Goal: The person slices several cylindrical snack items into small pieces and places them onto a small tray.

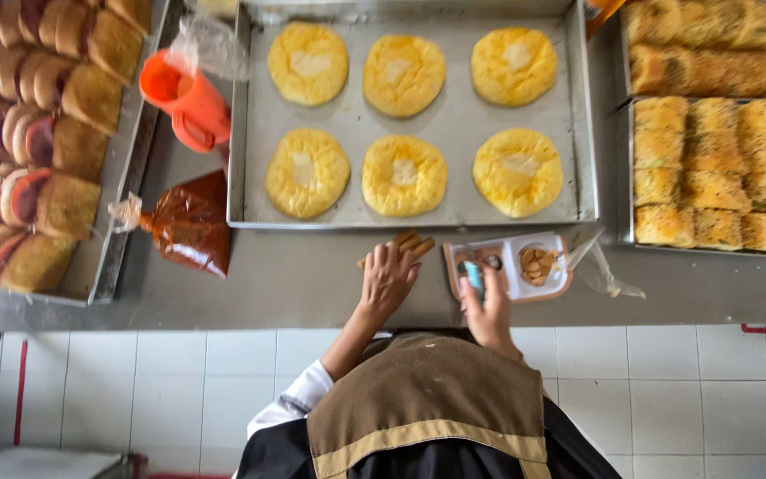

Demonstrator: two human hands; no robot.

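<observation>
We're resting our left hand [389, 277] flat, fingers spread, on some wooden sticks [405, 246] — right hand [487, 310] is pinching a small blue tool [475, 278] over the compartment tray [511, 255].

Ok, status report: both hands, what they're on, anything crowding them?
Left hand flat on wooden sticks. Right hand gripping small blue tool at compartment tray. Big baking tray just beyond; sauce bag clear.
</observation>
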